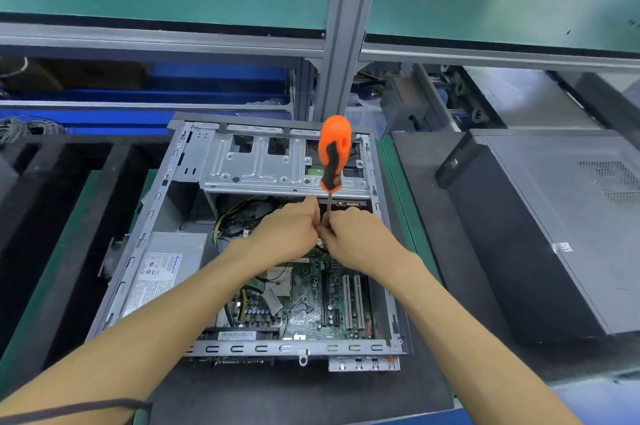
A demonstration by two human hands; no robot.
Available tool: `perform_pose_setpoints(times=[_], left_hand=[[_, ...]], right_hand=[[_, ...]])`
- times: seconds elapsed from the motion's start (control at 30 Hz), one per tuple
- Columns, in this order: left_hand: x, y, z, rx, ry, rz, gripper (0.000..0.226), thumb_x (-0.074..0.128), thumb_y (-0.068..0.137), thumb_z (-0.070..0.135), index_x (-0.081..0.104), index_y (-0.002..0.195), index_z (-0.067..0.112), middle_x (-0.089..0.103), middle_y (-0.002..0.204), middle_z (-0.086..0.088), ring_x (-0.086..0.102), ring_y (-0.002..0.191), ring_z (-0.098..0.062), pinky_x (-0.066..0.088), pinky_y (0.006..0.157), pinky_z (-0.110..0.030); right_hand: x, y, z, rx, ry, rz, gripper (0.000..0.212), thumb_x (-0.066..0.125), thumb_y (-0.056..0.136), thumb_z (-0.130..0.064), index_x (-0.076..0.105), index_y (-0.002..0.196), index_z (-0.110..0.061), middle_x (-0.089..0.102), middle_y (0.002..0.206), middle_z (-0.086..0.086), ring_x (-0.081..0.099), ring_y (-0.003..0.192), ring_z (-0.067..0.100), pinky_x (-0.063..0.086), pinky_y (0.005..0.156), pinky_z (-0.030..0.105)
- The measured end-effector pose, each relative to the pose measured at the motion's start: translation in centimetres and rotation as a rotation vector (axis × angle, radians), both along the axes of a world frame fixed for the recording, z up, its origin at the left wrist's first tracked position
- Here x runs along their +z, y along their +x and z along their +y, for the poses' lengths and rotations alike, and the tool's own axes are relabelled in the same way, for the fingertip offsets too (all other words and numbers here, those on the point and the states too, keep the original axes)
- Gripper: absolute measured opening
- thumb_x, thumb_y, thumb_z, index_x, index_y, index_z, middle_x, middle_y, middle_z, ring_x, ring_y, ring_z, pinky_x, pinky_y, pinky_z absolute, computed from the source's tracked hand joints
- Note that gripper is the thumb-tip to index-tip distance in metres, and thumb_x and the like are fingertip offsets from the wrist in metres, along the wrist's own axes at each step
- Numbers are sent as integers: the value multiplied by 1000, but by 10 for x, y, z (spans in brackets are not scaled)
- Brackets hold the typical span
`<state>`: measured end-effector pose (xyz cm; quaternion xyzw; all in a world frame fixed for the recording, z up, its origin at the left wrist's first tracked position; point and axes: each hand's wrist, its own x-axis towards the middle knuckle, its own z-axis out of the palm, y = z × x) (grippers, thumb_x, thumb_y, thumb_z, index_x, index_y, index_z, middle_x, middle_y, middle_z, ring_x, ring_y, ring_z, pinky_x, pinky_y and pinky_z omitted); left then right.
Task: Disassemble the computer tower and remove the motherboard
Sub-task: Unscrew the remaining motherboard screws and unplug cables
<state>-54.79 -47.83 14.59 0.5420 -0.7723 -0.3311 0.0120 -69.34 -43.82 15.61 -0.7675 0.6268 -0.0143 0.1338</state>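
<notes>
Both hands meet over the middle of the open case. The left hand (287,234) and right hand (356,237) are curled knuckle to knuckle, fingertips pinched together around the lower shaft of an orange-and-black screwdriver (333,154); whether they also pinch a screw or connector beneath cannot be told. The screwdriver stands nearly upright, handle free above the hands, which suggests the tip is being steadied or guided onto a fastener rather than turned by the handle. Both forearms reach forward from the lower corners and converge, wrists roughly level.

The computer tower (145,237) lies on its side with the side panel off, on a dark mat on the green bench. The motherboard (311,300) is still seated in the case floor, below and near the hands, with white expansion slots (351,300) at right. The power supply (162,272) sits at left; the metal drive cage (263,161) spans the far end. A second closed tower (554,216) lies to the right.
</notes>
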Motion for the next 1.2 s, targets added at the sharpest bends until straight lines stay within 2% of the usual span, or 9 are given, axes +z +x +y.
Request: perform_pose_setpoints(times=[0.13,0.27,0.4,0.7,0.77,0.87,0.93,1.07,1.2], left_hand=[[-16,11,-2,-91,24,108,38,39,85,-2,58,105,24,66,100,-4,54,66,2,39,53,-14],[-33,18,1,-172,4,44,41,38,93,11,63,124,21,71,97,-6,56,59,-5,46,57,-27],[-43,26,-1,-86,-21,10,33,41,99,18,69,116,18,73,90,-2,64,61,-19,53,63,-29],[-27,18,10,226,-27,461,30,44,92,6,61,75,24,65,65,0,59,48,-14,53,50,-38],[-23,14,15,70,-30,361,37,43,91,6,68,71,25,67,62,4,57,45,-11,54,51,-35],[-26,6,23,-144,-197,101,31,47,93,10,73,105,24,73,91,6,61,58,-4,51,63,-25],[-30,2,22,-220,-287,42,32,48,94,12,69,117,22,73,107,1,68,84,-17,54,74,-30],[-43,1,15,-347,-217,-33,37,47,90,1,64,120,15,70,111,-7,69,96,-25,57,84,-42],[-52,0,10,-386,-381,-125,36,51,87,8,60,120,20,67,110,2,68,92,-20,54,69,-35]], right_hand=[[8,-4,-3,-25,47,-84,33,42,106,-31,65,100,-8,68,92,16,64,89,36,50,72,40],[18,-10,-2,-91,68,-176,35,41,107,-29,64,95,-6,71,82,13,67,71,32,56,71,42],[33,-13,1,-124,41,-284,35,39,108,-27,63,95,-6,71,76,15,68,62,32,57,67,47],[56,-23,8,-204,-91,-490,33,42,106,-27,61,81,-18,68,66,12,61,53,31,55,63,51],[56,-25,9,-218,-111,-515,33,42,107,-27,59,79,-21,68,64,12,59,49,30,55,61,50],[54,-27,10,-248,-113,-529,33,42,107,-27,59,78,-23,68,64,8,58,46,27,54,60,48],[52,-28,12,-279,-103,-556,33,43,106,-27,59,78,-24,68,64,11,58,48,32,54,59,50],[47,-32,16,-342,-95,-642,33,44,106,-26,61,78,-20,67,63,10,57,50,33,54,56,53],[45,-35,19,-363,-87,-688,34,45,107,-28,62,78,-21,66,60,2,54,45,14,56,55,50]])
